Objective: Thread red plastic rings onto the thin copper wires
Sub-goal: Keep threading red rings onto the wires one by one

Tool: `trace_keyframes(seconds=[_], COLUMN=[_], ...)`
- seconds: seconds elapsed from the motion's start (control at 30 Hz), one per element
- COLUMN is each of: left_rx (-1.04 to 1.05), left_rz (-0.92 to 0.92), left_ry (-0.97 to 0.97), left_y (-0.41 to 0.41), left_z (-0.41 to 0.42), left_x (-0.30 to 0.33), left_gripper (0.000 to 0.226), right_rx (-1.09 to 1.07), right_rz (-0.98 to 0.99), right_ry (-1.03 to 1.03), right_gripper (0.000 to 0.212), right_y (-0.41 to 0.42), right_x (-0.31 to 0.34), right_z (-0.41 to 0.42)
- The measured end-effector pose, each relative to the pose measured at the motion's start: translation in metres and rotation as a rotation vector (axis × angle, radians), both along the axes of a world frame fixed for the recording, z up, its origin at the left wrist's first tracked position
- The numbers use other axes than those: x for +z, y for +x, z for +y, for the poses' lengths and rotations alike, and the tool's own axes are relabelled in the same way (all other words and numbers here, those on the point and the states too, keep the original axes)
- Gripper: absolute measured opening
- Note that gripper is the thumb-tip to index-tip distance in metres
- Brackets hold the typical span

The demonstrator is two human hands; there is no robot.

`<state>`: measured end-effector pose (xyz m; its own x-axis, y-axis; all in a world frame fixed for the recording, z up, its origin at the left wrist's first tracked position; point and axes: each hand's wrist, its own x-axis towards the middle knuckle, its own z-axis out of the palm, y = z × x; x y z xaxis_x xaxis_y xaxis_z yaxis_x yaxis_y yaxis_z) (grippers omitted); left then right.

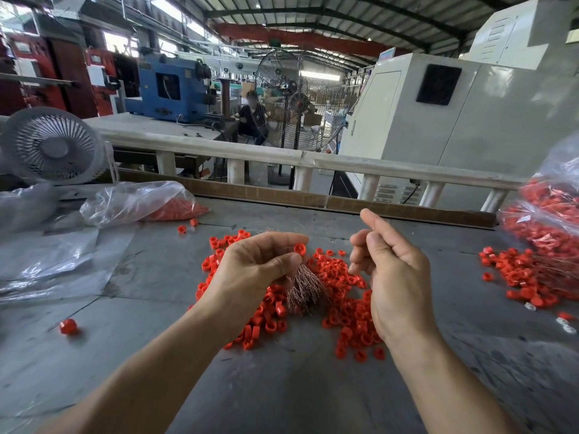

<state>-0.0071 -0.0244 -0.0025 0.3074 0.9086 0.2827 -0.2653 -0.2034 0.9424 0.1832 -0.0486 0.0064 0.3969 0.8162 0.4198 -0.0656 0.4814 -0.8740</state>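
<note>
Two bare hands are what I log over the grey table [282,386]. No brand, label or writing reads clearly anywhere; a small sign on the white machine cabinet [438,120] is too blurred to make out.

Item: left hand [253,267], fingers curled round a bundle of thin copper wires [304,286], whose loose ends fan down below the fist. One red ring [299,248] sits at the fingertip and thumb of that hand, just above the bundle.

Item: right hand [394,267], raised beside the left, well clear of the ring. Its thumb and fingers are curled together; I cannot tell whether a single wire is pinched there, as it is too fine to see.

Item: pile of red rings [341,296], loose on the table directly beneath both hands.

Item: second heap of rings with wires [526,277] at the right, beside a filled clear bag [551,214].

Item: clear bag of rings [138,202] at the left, near a small white fan [53,145].

Item: stray ring [68,326] at the near left.
</note>
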Motion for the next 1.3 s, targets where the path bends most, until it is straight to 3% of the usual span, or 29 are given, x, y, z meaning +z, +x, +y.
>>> trace_keyframes(seconds=[0.13, 0.37, 0.57, 0.7, 1.3], left_rx=[0.002, 0.030, 0.073, 0.099, 0.060], left_rz=[-0.008, -0.081, -0.077, -0.054, -0.130], left_ry=[-0.002, -0.015, 0.004, 0.007, -0.119], left_y=[0.001, 0.004, 0.006, 0.005, 0.008], left_z=[0.000, 0.000, -0.002, -0.003, -0.003], left_x=[-0.001, -0.001, -0.001, -0.001, -0.003], left_gripper=[0.027, 0.021, 0.019, 0.019, 0.021], right_rx=[0.018, 0.067, 0.089, 0.078, 0.034], right_rz=[-0.137, -0.104, -0.474, -0.593, -0.592], right_ry=[-0.006, -0.006, 0.014, 0.022, -0.014], right_gripper=[0.042, 0.012, 0.025, 0.027, 0.024], right_y=[-0.004, -0.011, -0.021, -0.024, -0.021], right_x=[-0.002, 0.002, -0.007, -0.005, -0.007], right_z=[-0.001, -0.008, -0.012, -0.014, -0.014])
